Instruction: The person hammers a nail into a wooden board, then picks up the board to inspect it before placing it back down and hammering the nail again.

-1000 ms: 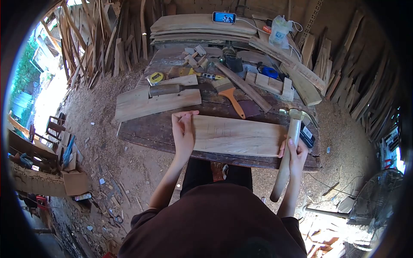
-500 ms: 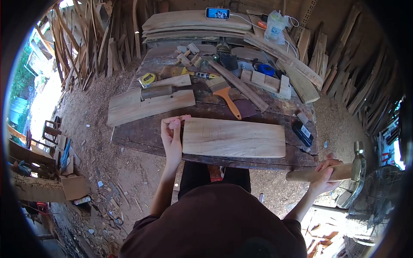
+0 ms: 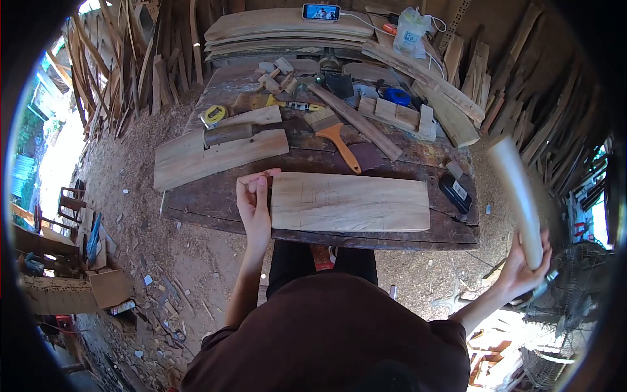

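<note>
A pale wooden board (image 3: 366,206) lies on the front of the workbench, with pencilled letters that look like "Linh" on its left part. My left hand (image 3: 253,199) is closed at the board's left end, its fingertips on the upper left corner. Off the bench's right side, my right hand (image 3: 526,268) is closed around a hammer (image 3: 519,186). The wooden handle points up and away, while the metal head sits low by my hand, partly hidden.
Behind the board lie a paintbrush (image 3: 341,145), a tape measure (image 3: 212,116), wood pieces (image 3: 225,157) and a blue roll (image 3: 396,97). A black box-shaped item (image 3: 455,193) sits at the right. A phone (image 3: 321,12) stands on stacked planks (image 3: 287,29). A fan (image 3: 578,300) is at the lower right.
The hammer has swung from lying sideways to handle up, its head now low by my right hand, which has moved right. My left hand stays at the board's end. The view has shifted slightly.
</note>
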A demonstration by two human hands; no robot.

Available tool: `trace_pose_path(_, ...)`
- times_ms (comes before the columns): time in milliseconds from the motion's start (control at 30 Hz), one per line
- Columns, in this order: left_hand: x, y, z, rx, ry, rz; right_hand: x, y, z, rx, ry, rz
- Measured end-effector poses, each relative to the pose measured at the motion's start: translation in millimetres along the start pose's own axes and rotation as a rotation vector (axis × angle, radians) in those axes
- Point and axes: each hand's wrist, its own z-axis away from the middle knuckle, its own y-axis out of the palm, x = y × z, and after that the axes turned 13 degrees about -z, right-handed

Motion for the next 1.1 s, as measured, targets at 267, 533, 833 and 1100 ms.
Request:
trace_pose_path(267, -3, 0, 1, 0.014, 0.019, -0.042, -61, 24, 6, -0.361, 0.211, -0.034)
trace_pose_path(533, 1, 0, 0, 0.017, 0.024, -0.037, -60, 25, 0, -0.286, 0.274, -0.04)
trace_pose_path(833, -4, 0, 1, 0.037, 0.001, -0.038, -52, 14, 12, -0.303, 0.347, 0.094)
trace_pose_path(1100, -3, 0, 0, 0.05, 0.019, -0.038, -53, 44, 22, 0.213, 0.186, 0.625)
